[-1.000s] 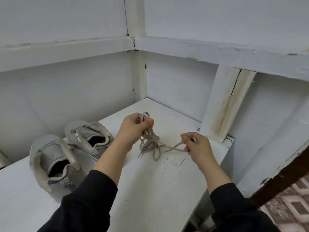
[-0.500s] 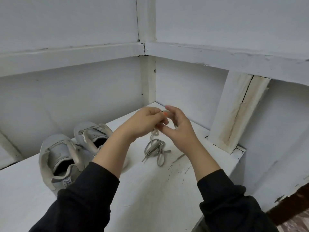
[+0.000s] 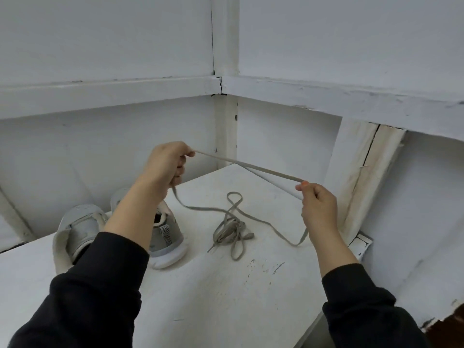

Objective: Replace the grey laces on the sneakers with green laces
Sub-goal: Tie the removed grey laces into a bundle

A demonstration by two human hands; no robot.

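1 head view, forward-down, close above shelf (image 3: 213,297)

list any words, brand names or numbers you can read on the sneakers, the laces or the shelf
None: no readable text shows in this view.
Sneakers: no brand or word visible; one has only a zigzag pattern on its side, not letters.
Grey lace, pinched between left hand and right hand: plain.
White shelf: only chipped paint specks, no writing.
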